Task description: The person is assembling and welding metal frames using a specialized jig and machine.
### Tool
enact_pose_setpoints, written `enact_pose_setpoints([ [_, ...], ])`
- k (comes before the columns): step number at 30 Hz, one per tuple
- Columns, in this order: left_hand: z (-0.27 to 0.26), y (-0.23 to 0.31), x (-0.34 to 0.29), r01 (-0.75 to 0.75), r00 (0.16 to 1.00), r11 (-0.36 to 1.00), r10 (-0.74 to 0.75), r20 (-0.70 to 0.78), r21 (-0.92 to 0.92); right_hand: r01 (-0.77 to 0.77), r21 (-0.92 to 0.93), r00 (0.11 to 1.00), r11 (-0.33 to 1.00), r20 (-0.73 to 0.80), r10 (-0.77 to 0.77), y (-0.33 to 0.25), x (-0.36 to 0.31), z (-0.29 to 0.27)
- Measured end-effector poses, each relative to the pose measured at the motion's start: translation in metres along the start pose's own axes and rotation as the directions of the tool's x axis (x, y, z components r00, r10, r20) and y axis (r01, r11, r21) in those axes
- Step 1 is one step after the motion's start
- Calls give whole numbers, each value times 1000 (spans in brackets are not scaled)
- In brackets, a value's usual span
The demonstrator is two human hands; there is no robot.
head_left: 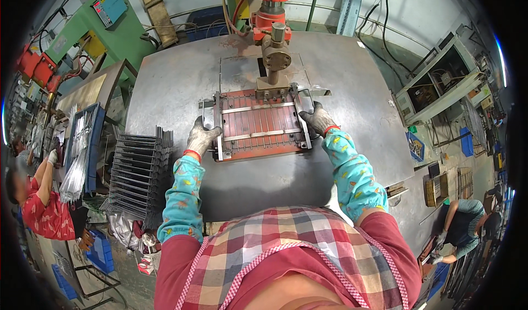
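- Head view: my left hand [203,136] and right hand [319,118] seem wrapped round the 2 side handles [203,112] of the jig [275,151]; fingers are partly hidden.
- The wire grid [261,124] lies in the jig on the metal table [363,145], far edge by the machine head [272,82].
- I'd best keep both sides level and fingers clear of that head.

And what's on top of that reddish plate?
A wire grid, crossed by two pale flat bars. The machine head hides part of the plate along its far side.
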State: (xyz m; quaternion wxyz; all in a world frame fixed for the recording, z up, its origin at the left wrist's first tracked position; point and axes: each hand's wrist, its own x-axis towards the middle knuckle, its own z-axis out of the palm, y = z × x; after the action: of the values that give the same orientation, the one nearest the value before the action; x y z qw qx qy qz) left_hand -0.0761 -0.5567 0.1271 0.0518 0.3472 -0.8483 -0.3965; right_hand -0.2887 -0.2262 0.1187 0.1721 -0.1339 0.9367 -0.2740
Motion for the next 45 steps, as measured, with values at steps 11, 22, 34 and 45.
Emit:
enact_pose_setpoints([
  [11, 5, 12, -73, -2, 1000, 997, 2, 5, 71, 19, -82, 969, 996, 249, 2, -18, -54, -38],
  [22, 33, 24, -34, -145, 934, 960, 212, -287, 240, 106, 880, 994, 462, -81, -72, 14, -132, -61],
  [34, 45, 55, 5, -45, 960, 743, 216, -175, 668, 468, 883, 834, 33, -453, 315, 266, -142, -149],
  [45, 48, 44, 3, -91, 915, 836, 284, -286, 541, 298, 339, 858, 892, -505, -94, 121, -94, -50],
])
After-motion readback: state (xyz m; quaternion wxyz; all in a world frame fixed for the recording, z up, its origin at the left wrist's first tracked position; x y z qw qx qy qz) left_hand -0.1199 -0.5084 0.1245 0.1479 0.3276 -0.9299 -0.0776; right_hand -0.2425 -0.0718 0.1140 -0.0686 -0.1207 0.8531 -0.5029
